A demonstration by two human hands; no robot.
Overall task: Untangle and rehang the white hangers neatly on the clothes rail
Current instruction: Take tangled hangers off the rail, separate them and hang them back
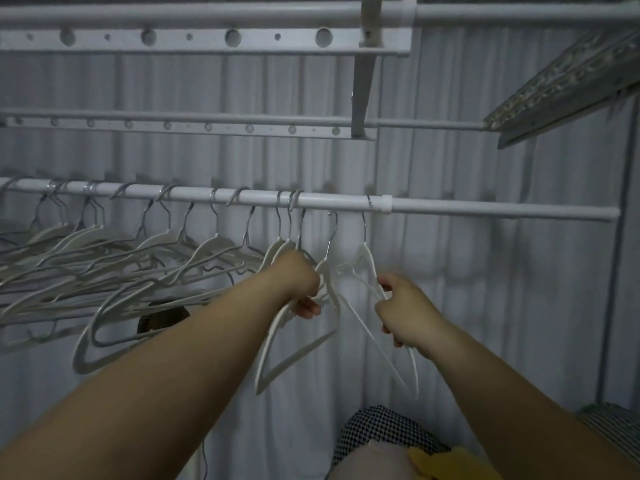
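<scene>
At frame centre, below the clothes rail (485,210), the left hand (299,280) clenches 1 white hanger (301,353) while the right hand (405,313) grips a 2nd hanger (367,259), seemingly drawing them apart to free tangled arms

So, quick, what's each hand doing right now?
Left hand: closed, gripping a white hanger.
Right hand: closed, gripping the rightmost hanger.
</scene>
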